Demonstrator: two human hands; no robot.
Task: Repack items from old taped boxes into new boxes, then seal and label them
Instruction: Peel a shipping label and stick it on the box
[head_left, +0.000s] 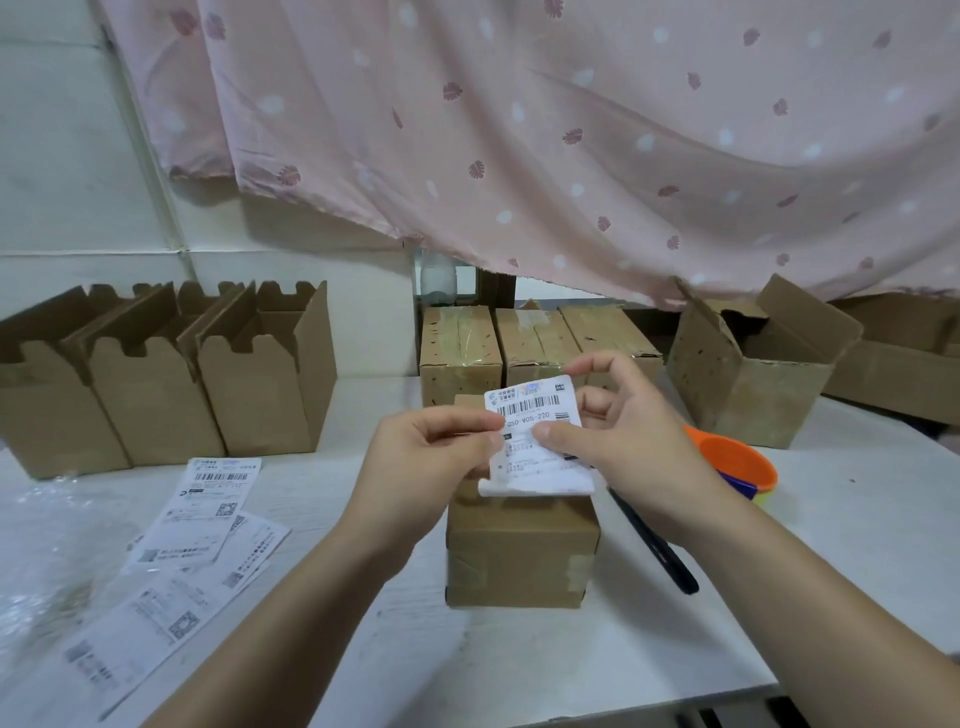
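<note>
now: label (537, 415) pinched in both hands, left hand (434, 457) at its left edge, right hand (628, 441) with thumb on the printed face. it hangs just above the sealed box (522, 551), mid surface (571, 670). i judge it thin, light and floppy, likely sticky-backed. best held by the edges and kept taut, or it folds onto itself. near edge curls. backing on or off: cannot tell. box top hidden behind label and hands. black tool (657, 551) on the right, partly under the forearm, unidentified.
</note>
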